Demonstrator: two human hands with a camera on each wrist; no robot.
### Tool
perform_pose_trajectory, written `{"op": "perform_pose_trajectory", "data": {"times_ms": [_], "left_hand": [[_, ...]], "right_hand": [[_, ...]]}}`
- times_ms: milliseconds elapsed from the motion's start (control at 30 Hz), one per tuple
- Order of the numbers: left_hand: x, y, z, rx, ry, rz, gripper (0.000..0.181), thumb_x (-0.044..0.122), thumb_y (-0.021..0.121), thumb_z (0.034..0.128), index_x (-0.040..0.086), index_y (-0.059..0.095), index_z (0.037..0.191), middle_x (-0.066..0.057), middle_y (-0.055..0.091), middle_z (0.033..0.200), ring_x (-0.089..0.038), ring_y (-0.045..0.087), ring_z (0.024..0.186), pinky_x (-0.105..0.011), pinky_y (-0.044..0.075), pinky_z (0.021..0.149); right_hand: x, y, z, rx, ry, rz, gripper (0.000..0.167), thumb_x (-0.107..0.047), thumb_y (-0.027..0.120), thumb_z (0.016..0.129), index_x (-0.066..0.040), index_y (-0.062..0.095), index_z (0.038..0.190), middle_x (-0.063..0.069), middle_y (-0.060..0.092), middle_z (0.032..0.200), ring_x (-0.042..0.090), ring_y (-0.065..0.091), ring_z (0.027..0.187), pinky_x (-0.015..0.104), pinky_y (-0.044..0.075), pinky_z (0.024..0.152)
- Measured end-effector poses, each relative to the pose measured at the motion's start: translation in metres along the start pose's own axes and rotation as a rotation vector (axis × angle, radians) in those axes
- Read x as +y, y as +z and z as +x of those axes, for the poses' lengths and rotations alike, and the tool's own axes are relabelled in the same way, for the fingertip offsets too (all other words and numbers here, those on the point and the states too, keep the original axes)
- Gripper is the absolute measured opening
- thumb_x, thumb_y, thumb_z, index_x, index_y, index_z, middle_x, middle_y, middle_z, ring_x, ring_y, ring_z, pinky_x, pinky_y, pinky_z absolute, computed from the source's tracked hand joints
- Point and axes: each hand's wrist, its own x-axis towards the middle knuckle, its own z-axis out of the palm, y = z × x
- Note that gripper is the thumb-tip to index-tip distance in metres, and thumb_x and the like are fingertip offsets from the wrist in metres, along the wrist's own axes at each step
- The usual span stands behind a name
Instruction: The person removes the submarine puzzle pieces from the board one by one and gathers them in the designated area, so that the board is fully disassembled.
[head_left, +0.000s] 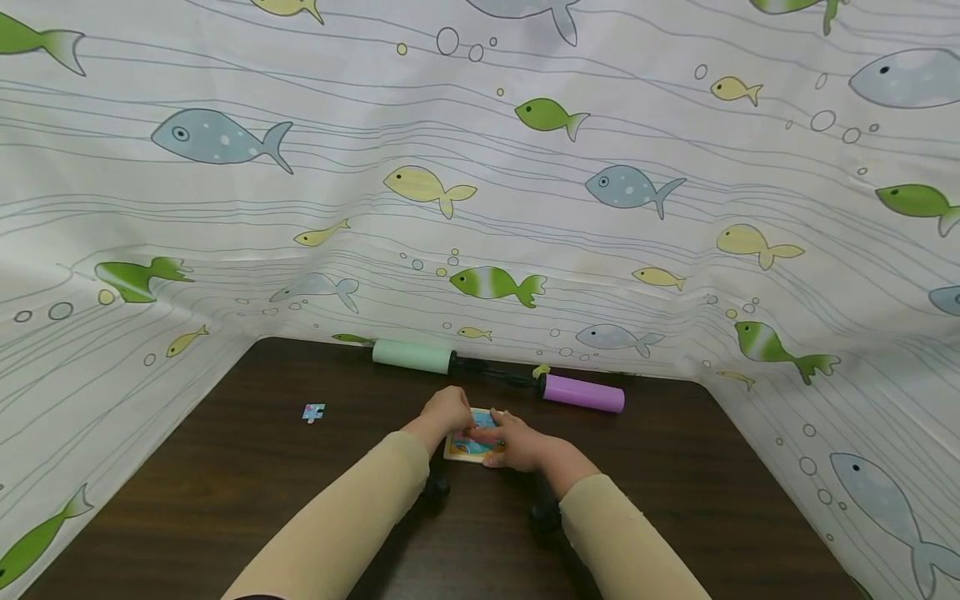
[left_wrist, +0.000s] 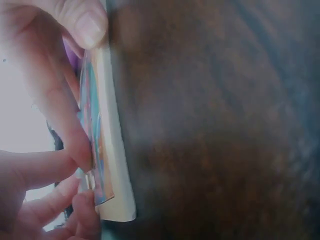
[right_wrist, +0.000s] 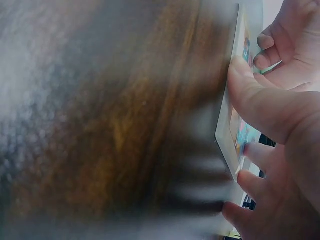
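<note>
A small framed jigsaw puzzle (head_left: 467, 451), with a blue and pink picture in a pale wooden frame, lies on the dark table. My left hand (head_left: 447, 410) is over its left side with the fingers bent. In the left wrist view its fingertips pinch what looks like a small puzzle piece (left_wrist: 90, 181), mostly hidden. My right hand (head_left: 517, 442) grips the puzzle from the right. Its thumb (right_wrist: 242, 75) lies on the near edge of the frame, while other fingers are at the right side and over the picture. A loose blue puzzle piece (head_left: 313, 412) lies apart at the left.
Behind the puzzle lies a hand pump or similar tool with a mint green tube (head_left: 412, 357), a purple tube (head_left: 582, 393) and black cords between them. A small yellow-green thing (head_left: 541, 370) sits beside it. A fish-print curtain (head_left: 495, 200) surrounds the table (head_left: 247, 492).
</note>
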Motion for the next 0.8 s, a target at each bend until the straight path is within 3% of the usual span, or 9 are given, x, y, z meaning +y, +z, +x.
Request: {"op": "perform_pose_trajectory", "data": {"times_ms": [267,433,633,800], "left_hand": [[-0.002,0.002,0.000,0.023,0.020,-0.118,0.013,0.009,0.074,0.0844,0.008,0.062,0.080,-0.006,0.059,0.080,-0.022,0.057,0.068,-0.034,0.047,0.059],[-0.004,-0.004,0.001,0.082,0.046,-0.171,0.013,0.012,0.075,0.0866,0.007,0.065,0.080,-0.006,0.061,0.083,-0.021,0.058,0.070,-0.034,0.049,0.061],[-0.019,-0.025,0.002,0.131,0.031,-0.182,0.010,0.013,0.072,0.0885,0.006,0.071,0.081,-0.005,0.064,0.082,-0.022,0.058,0.072,-0.036,0.048,0.063],[-0.053,-0.056,0.002,0.120,0.017,-0.198,0.011,0.010,0.068,0.0911,0.002,0.073,0.085,-0.009,0.066,0.086,-0.025,0.059,0.076,-0.039,0.049,0.067]], "right_hand": [[0.000,0.000,0.000,0.001,0.010,-0.006,0.059,-0.030,0.067,0.094,-0.028,0.046,0.149,0.016,0.015,0.162,0.039,0.008,0.147,0.062,0.018,0.110],[0.000,0.000,-0.001,0.001,-0.002,-0.007,0.062,-0.030,0.067,0.093,-0.033,0.043,0.150,0.017,0.015,0.162,0.041,0.008,0.147,0.064,0.017,0.110],[0.000,0.001,0.000,0.006,-0.010,-0.014,0.062,-0.030,0.067,0.093,-0.037,0.042,0.150,0.017,0.014,0.162,0.042,0.008,0.147,0.064,0.017,0.110],[0.000,0.003,0.002,0.007,0.004,-0.022,0.062,-0.031,0.067,0.093,-0.039,0.042,0.149,0.017,0.014,0.162,0.041,0.009,0.147,0.063,0.017,0.110]]}}
